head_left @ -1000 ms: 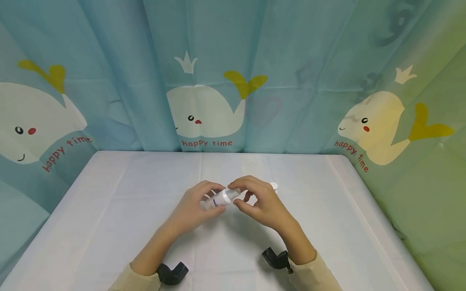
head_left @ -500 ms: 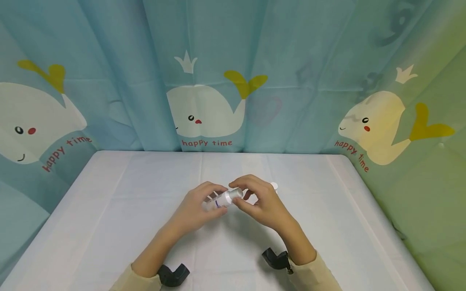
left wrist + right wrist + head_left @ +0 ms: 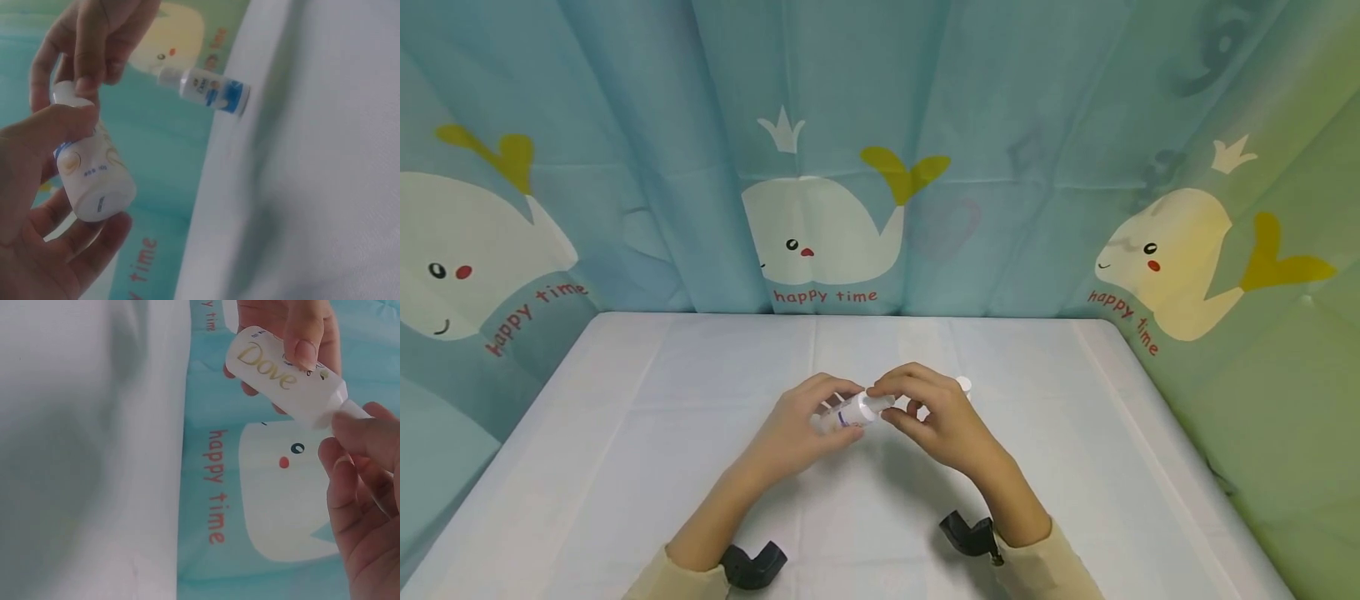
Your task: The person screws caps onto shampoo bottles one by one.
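A small white Dove bottle (image 3: 275, 372) is held tilted above the table, its narrow cap (image 3: 880, 403) pointing right. My left hand (image 3: 796, 427) grips the bottle's body, the thumb along the near side and the fingers around the far side. At the other end, my right hand (image 3: 936, 417) pinches the cap between thumb and fingers. The left wrist view shows the bottle's round base toward the camera and the right fingers around the cap. Behind my right hand stands a second bottle (image 3: 212, 92), white with a blue lower label; in the head view mostly its white top shows.
A white cloth covers the table (image 3: 700, 367). Blue-green curtains (image 3: 1015, 100) printed with whales hang close behind its far edge and along the sides. Black wrist mounts (image 3: 754, 567) stick out from both sleeves near the front.
The bottle has swayed slightly right and back left in my left hand. My right fingers have shifted on the cap and now cover more of it. The second bottle has stayed put.
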Demonstrator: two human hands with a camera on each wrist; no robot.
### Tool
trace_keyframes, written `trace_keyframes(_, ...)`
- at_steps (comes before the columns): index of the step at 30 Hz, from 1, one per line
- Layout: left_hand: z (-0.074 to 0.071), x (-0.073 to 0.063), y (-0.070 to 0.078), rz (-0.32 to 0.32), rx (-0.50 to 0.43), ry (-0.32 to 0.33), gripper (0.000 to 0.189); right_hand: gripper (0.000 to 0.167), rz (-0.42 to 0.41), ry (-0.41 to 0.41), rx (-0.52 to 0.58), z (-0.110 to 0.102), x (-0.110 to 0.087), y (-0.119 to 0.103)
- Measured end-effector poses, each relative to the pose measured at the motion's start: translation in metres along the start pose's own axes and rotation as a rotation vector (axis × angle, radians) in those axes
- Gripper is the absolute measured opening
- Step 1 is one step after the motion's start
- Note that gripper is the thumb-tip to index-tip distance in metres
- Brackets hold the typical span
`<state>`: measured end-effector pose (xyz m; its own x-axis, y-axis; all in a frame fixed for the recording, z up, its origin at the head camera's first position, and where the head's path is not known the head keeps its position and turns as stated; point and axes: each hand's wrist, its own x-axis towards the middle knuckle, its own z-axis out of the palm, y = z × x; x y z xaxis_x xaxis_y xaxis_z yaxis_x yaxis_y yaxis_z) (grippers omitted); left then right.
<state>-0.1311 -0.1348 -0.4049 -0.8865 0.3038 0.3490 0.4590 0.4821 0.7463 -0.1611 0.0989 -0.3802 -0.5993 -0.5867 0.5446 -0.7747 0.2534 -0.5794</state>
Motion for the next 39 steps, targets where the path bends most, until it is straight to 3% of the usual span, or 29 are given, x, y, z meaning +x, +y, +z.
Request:
trace_keyframes(9,-0.001,-0.001,0.000,-0.012,-0.011,-0.007,0.041,0.025,0.029,0.005,-0.022,0.001,0.001,0.000)
trace_keyframes(16,-0.002,0.000,0.001,0.006,-0.012,0.005,0.041,0.031,0.028,0.047,-0.039,0.003,0.002,0.001)
trace_keyframes(20,-0.003,0.001,-0.001,-0.005,-0.016,0.010,0.041,0.038,0.023,0.007,-0.005,0.003,0.003,0.002)
trace_keyframes(26,-0.003,0.001,-0.005,-0.014,-0.023,-0.002,0.041,0.030,-0.022,-0.016,0.030,0.004,0.006,0.001)
trace_keyframes(34,0.001,0.000,-0.004,0.003,0.005,0.016,0.042,0.028,0.081,0.044,-0.030,0.007,0.003,0.001)
trace_keyframes(39,0.005,-0.002,-0.001,0.030,0.068,0.062,0.043,0.027,0.146,0.102,-0.074,0.011,0.000,0.001)
